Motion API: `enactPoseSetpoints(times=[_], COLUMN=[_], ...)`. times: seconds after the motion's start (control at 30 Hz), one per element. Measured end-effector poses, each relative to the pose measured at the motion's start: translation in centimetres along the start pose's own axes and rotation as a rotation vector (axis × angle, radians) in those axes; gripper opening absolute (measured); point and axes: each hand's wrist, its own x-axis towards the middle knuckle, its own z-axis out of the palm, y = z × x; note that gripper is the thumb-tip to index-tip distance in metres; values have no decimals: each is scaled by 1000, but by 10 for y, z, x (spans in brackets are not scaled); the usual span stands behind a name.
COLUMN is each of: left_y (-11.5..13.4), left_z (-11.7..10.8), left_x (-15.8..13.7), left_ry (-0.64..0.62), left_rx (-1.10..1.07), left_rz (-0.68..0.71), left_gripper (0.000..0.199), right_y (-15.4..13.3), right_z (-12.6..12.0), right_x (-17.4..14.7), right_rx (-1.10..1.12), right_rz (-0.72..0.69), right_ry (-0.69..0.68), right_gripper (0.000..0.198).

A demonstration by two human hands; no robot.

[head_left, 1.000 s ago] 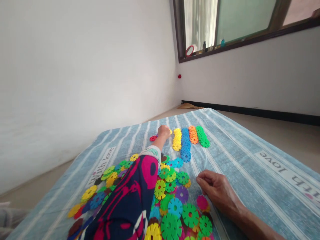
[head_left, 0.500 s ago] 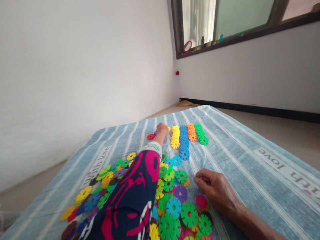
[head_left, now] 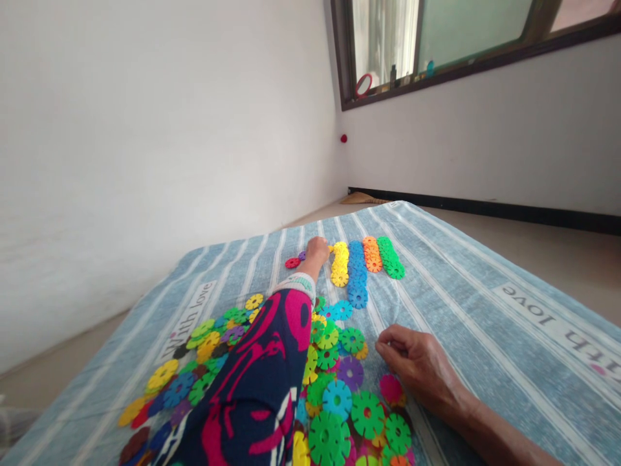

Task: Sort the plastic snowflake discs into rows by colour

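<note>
My left hand (head_left: 317, 250) reaches to the far part of the bed, its fingers closed and mostly hidden behind the back of the hand. A yellow notched plastic disc (head_left: 331, 248) peeks out at its right side, apparently in the fingers. Just right of it lies a row of overlapping yellow discs (head_left: 340, 265), then rows of blue discs (head_left: 358, 275), orange discs (head_left: 372, 254) and green discs (head_left: 390, 257). A red disc (head_left: 292, 263) and a partly covered purple disc (head_left: 303, 255) lie to its left. My right hand (head_left: 420, 362) rests with curled fingers, nothing visible in them, beside the loose pile.
A loose pile of mixed-colour discs (head_left: 330, 437) spreads across the near part of the striped bedcover (head_left: 485, 336), partly under my left sleeve (head_left: 257, 369). A white wall (head_left: 169, 129) stands to the left. A window ledge at the back holds a small red-rimmed mirror (head_left: 363, 85).
My left hand has shifted slightly right, toward the yellow row, with the yellow bit showing beside it. My right hand stays in place.
</note>
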Motion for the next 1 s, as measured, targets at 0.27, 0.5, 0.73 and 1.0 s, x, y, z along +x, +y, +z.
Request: enactPoseSetpoints(times=[0.27,0.5,0.73,1.0], left_y=[-2,-6,-5,-3], left_z=[-2,1,-2,-4], left_x=[-9,-2,3,-2], left_ry=[-26,-56,-105,-98], left_rx=[76,127,164,166], left_rz=[91,122,119,113], left_gripper=[29,29,29,29], right_y=[0,0,-1,-2], right_z=[-1,-2,-1,-1], right_x=[0,0,0,-1], right_rx=[-18,-20,-43,-50], right_rz=[-11,-14,-15,-10], right_ry=[-1,6,2,5], right_gripper=[20,21,22,22])
